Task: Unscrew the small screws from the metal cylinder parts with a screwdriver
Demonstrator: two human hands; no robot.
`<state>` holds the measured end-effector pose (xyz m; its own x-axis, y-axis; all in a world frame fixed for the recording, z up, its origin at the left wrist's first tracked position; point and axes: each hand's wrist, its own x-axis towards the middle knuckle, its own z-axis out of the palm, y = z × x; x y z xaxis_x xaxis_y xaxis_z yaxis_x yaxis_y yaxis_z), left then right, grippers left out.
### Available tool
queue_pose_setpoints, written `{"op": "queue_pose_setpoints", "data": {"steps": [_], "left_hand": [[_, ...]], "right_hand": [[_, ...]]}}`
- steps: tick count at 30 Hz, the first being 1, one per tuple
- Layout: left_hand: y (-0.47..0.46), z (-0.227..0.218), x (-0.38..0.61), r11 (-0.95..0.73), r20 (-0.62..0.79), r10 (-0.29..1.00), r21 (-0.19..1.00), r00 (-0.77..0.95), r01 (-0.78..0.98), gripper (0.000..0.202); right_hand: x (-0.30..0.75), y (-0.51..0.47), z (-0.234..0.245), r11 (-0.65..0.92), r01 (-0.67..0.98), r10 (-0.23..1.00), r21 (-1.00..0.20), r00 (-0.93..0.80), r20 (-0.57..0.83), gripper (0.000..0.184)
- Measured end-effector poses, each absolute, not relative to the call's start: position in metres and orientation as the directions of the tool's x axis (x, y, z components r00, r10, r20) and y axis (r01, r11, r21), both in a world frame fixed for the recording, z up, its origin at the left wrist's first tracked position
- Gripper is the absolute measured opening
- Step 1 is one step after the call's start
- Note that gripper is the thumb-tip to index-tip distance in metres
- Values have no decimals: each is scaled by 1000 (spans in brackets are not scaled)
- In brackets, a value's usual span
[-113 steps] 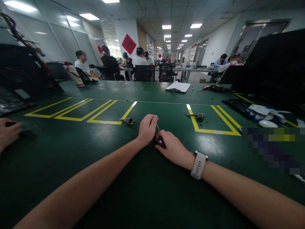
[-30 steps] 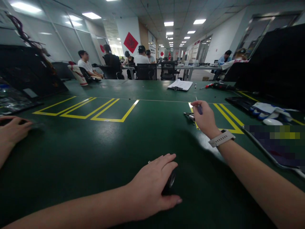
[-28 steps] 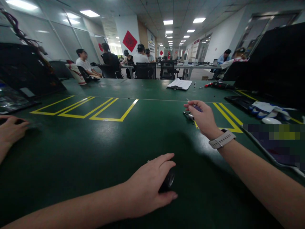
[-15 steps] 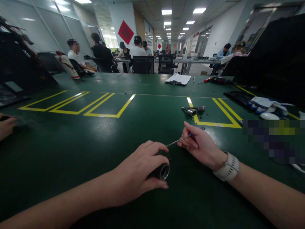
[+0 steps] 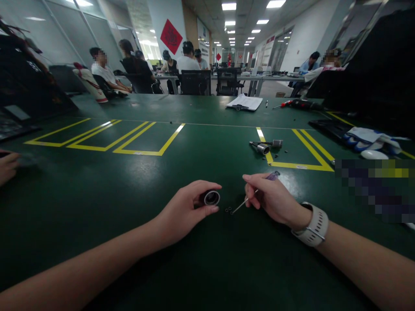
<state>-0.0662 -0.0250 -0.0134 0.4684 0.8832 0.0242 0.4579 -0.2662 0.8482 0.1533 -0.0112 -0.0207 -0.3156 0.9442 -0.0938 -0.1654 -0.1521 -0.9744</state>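
My left hand (image 5: 184,207) is closed around a short metal cylinder (image 5: 212,198), thumb below and fingers above, its hollow round end facing me. In my right hand (image 5: 269,194) is a thin screwdriver (image 5: 244,204) with a clear purplish handle, held like a pen. Its shaft slants down to the left, and the tip meets the table at a few tiny dark ring-like parts (image 5: 228,210). These lie between my two hands. Whether the tip touches one of them I cannot tell for sure.
Two metal cylinders with dark stems (image 5: 263,148) lie by the yellow tape (image 5: 301,166), small bits around them. Farther off are a clipboard (image 5: 244,103), a power tool (image 5: 303,104), gloves (image 5: 372,140) and a white mouse (image 5: 374,154). Another person's hand (image 5: 8,166) rests at the left edge.
My left hand has moved up and slightly left with the cylinder, away from the screwdriver. My right hand has turned the screwdriver so its tip points down at the tiny parts.
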Motion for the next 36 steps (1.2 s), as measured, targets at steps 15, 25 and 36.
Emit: {"op": "queue_pose_setpoints", "data": {"steps": [15, 25, 36], "left_hand": [[-27, -15, -56, 53, -100, 919, 990, 382, 131, 46], [-26, -16, -54, 49, -77, 952, 994, 295, 103, 43], [-27, -14, -53, 90, -106, 959, 993, 263, 74, 41]], "right_hand": [[146, -17, -10, -217, -39, 976, -975, -29, -216, 38], [147, -25, -8, -46, 231, 997, -972, -49, -59, 41], [149, -32, -23, 147, -76, 988, -986, -46, 151, 40]]}}
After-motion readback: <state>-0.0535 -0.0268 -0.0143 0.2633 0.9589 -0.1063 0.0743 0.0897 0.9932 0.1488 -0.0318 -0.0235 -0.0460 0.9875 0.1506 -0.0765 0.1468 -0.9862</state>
